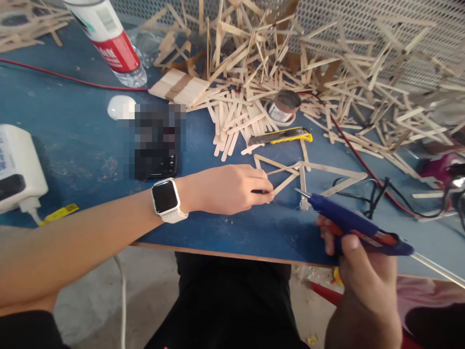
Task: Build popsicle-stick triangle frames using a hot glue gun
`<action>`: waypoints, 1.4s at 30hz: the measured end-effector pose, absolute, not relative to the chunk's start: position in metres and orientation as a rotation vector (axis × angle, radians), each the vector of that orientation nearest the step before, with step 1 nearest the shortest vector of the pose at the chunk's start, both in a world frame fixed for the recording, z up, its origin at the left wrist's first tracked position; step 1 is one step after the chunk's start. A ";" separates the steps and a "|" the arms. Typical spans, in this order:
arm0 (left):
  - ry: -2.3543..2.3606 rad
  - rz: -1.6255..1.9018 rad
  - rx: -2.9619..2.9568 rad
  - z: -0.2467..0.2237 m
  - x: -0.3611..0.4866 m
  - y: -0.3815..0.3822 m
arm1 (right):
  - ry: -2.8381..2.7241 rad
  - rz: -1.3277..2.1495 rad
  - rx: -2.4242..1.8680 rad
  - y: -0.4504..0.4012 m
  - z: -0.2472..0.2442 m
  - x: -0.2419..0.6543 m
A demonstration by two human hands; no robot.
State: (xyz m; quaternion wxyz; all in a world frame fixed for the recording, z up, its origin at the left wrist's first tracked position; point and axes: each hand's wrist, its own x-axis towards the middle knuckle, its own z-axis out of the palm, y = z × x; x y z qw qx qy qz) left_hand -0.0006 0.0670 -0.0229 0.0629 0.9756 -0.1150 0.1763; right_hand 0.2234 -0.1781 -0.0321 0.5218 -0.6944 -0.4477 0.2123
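Observation:
My right hand (366, 271) is wrapped round a blue hot glue gun (358, 223) with orange parts, and a clear glue stick (439, 269) sticks out of its back end. The gun's metal nozzle points left, close to a frame of wooden craft sticks (332, 169) joined into angular shapes. At that frame's left side, the fingers of my left hand (232, 189) are pinched together on one of its sticks; the fingertips partly hide the contact. The frame lies on or just over the blue table (203, 232).
A yellow utility knife (281, 135) and a small round tin (285, 105) lie behind the frame. Heaped craft sticks (232, 116) spread across the back, beside a bundled stack (179, 87). A bottle (112, 43), phone (160, 165) and white power unit (20, 167) stand left. Cables cross the right.

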 end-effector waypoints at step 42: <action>-0.190 0.373 2.577 -0.023 -0.002 0.081 | -1.272 0.241 -1.916 -0.162 -0.016 0.195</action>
